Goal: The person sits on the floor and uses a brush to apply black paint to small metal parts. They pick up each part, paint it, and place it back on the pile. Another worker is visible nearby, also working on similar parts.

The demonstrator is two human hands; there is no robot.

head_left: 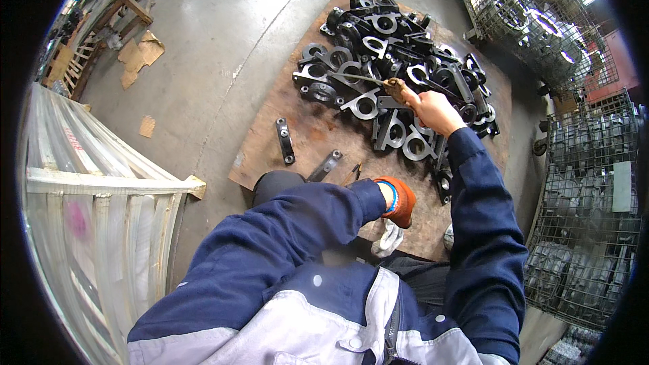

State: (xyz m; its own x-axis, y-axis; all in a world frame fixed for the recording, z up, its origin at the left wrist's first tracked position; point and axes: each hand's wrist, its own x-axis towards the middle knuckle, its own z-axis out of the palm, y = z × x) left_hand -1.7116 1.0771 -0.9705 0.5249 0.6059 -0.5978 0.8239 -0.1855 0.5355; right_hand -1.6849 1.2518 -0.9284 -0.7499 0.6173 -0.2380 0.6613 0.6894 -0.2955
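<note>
My right hand [434, 109] is bare and closed around a hand tool with a long thin metal shaft [358, 78] and a dark brownish grip; its exact kind is unclear. The shaft points left across a heap of black metal brackets [364, 104] with round machined holes. Low in front of my body, my left hand [404, 204] wears an orange glove and a blue band at the wrist. Its fingers are turned down and hidden. Just below it lies a white cloth or glove [387, 238]. Two single brackets, one upright-looking [284, 141] and one beside my knee [326, 165], lie apart from the heap.
The heap rests on a brown wooden board [260, 150] on the concrete floor. Wire cages [588, 189] full of metal parts line the right side. A white slatted crate [108, 186] stands at the left. Torn cardboard [140, 57] lies on the floor beyond it.
</note>
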